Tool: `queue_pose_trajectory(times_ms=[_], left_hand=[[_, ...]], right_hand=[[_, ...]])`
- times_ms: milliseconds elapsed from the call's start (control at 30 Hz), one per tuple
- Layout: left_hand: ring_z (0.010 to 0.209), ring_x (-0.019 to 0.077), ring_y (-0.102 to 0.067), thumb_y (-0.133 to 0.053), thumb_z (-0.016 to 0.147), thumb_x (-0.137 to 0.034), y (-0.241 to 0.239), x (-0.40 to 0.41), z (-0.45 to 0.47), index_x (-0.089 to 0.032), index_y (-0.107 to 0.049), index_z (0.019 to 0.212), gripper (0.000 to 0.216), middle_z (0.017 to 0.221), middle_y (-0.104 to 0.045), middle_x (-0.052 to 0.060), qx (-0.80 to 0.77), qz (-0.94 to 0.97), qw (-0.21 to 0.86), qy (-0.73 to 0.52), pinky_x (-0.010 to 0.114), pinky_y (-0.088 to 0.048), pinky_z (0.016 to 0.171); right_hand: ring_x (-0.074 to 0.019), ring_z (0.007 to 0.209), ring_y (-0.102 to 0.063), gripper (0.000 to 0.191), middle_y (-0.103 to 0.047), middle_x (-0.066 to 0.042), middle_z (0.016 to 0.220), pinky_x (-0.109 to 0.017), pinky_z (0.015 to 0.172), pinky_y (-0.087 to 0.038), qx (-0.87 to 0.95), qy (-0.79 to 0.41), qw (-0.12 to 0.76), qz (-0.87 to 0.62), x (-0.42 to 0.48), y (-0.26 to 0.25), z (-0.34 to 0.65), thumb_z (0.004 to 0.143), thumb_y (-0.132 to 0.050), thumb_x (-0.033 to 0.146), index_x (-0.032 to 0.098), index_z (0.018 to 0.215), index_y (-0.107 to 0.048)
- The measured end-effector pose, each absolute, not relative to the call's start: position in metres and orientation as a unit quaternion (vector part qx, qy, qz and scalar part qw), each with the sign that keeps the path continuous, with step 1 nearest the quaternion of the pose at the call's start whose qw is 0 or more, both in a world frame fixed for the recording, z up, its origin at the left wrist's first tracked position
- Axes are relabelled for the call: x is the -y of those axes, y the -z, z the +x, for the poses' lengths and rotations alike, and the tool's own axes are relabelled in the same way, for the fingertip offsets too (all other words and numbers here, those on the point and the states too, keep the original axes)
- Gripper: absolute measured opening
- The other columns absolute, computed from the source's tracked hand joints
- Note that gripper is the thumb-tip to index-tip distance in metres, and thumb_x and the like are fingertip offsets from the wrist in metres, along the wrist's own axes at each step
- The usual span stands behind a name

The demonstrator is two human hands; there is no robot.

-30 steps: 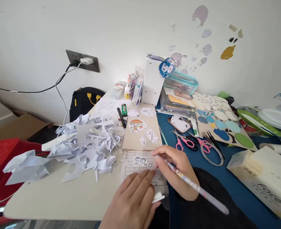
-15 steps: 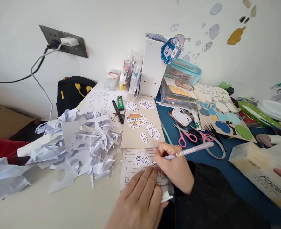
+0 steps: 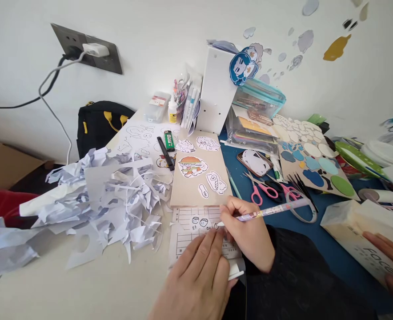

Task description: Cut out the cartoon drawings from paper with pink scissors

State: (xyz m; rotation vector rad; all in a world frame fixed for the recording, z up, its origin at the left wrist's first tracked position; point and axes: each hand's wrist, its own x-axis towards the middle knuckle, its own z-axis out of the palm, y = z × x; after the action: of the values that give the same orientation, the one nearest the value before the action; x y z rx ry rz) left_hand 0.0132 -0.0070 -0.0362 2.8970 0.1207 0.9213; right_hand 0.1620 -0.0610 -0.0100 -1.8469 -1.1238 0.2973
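In the lower middle, my left hand lies with stretched fingers over a sheet with printed tables, pressing on it. A small white piece of paper with two striped round doodles and handwriting rests on that sheet at my fingertips. My right hand is closed around a patterned pen, its tip on the small paper beside a curved line. Above the sheet is a beige board bearing cutout drawings, among them a coloured burger figure.
Crumpled paper scraps heap on the left. A black cutter and green lighter lie beyond. Pink scissors and a board of coloured shapes are right. Another person's hand touches a tissue pack.
The view has shifted slightly. The other person's hand has come further in over the tissue pack from the right. My hands keep nearly the same pose, the pen still on the paper.
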Motion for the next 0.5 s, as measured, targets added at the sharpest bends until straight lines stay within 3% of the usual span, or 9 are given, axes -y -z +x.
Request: queue_pose_trajectory(times_ms=[233, 500], left_hand=[[0.102, 0.0239, -0.070, -0.027, 0.102, -0.018, 0.0367, 0.0087, 0.0152, -0.014, -0.062, 0.086, 0.039, 0.105, -0.076, 0.012, -0.046, 0.948, 0.043, -0.312, 0.037, -0.045, 0.095], [0.106, 0.0247, -0.068, -0.030, 0.101, -0.018, 0.0361, 0.0107, 0.0150, -0.014, -0.062, 0.088, 0.035, 0.109, -0.075, 0.013, -0.046, 0.950, 0.051, -0.304, 0.037, -0.045, 0.096]], right_hand=[[-0.0095, 0.040, -0.036, 0.048, -0.038, 0.010, 0.047, -0.022, 0.042, -0.035, 0.476, -0.093, 0.434, -0.760, 0.0576, 0.0109, 0.1615, 0.096, -0.058, 0.033, 0.021, 0.053, -0.041], [-0.0124, 0.041, -0.038, 0.043, -0.041, 0.007, 0.046, -0.025, 0.042, -0.036, 0.494, -0.093, 0.428, -0.751, 0.0582, 0.0120, 0.1614, 0.093, -0.053, 0.026, 0.025, 0.054, -0.035]])
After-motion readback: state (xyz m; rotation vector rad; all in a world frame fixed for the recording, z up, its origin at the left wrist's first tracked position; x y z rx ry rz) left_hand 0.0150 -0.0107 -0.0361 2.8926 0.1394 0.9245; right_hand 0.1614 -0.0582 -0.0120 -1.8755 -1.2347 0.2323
